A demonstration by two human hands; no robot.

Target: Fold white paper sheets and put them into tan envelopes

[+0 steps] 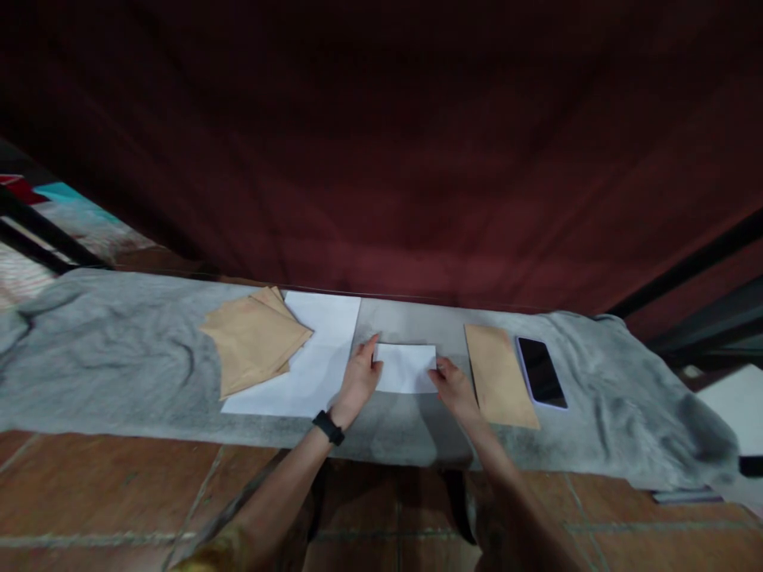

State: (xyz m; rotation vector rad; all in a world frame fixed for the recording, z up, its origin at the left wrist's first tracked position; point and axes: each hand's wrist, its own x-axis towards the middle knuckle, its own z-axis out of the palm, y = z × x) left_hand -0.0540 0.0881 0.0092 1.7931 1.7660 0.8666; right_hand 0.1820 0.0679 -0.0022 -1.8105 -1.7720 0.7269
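A small white sheet of paper (405, 368), seemingly folded, lies between my hands on the grey cloth. My left hand (361, 373) is at its left edge, the thumb against the paper and the index finger pointing away from me. At the right edge, my right hand (451, 384) pinches the sheet between thumb and curled fingers. Left of my left hand is a larger white sheet (325, 349), partly covered by a fanned pile of brown envelopes (253, 342). To the right of my right hand lies a single brown envelope (501, 377).
A phone (541, 372) in a pale purple case lies beside the single envelope. The grey cloth (119, 349) covers a long, narrow surface. Behind it hangs a dark red curtain (405, 159). Brown floor tiles (107, 492) show along the near side.
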